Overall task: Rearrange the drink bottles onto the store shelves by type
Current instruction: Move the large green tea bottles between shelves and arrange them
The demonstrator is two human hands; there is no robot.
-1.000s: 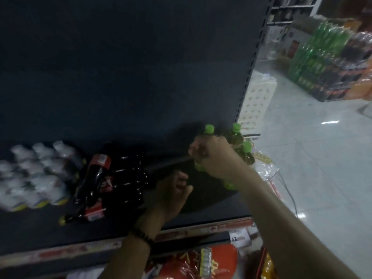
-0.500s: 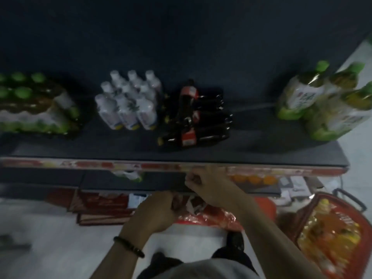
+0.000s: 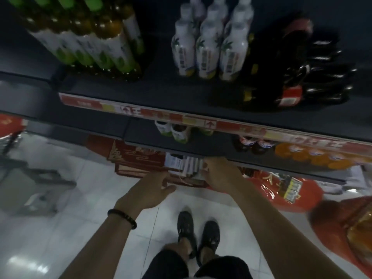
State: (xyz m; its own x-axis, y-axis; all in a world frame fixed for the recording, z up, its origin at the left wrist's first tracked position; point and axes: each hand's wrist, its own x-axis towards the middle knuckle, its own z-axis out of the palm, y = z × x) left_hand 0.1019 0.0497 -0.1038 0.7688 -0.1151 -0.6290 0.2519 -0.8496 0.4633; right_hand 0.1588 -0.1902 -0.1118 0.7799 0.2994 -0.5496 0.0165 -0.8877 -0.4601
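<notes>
Standing on the pale tile floor [image 3: 80, 218] are dark shoes [image 3: 199, 234], and both arms reach forward above them. The left hand [image 3: 153, 190] hangs open with its fingers relaxed and holds nothing. The right hand [image 3: 219, 174] has bent fingers touching the white packs [image 3: 189, 165] under the lower shelf [image 3: 141, 135]; I cannot tell whether it grips any. At far right a red basket [image 3: 326, 228] holds a yellowish pack [image 3: 360, 230], with a shiny red bag [image 3: 269, 196] beside it. On the lower shelf stand green-labelled bottles [image 3: 179, 131], cola bottles [image 3: 249, 142] and orange bottles [image 3: 314, 156], their tops hidden by the price strip [image 3: 181, 117]. The upper shelf [image 3: 181, 91] carries a wrapped block of green-cap bottles [image 3: 90, 37] at left, white bottles [image 3: 209, 43] upright in the middle, and dark bottles [image 3: 302, 67] lying on their sides at right.
</notes>
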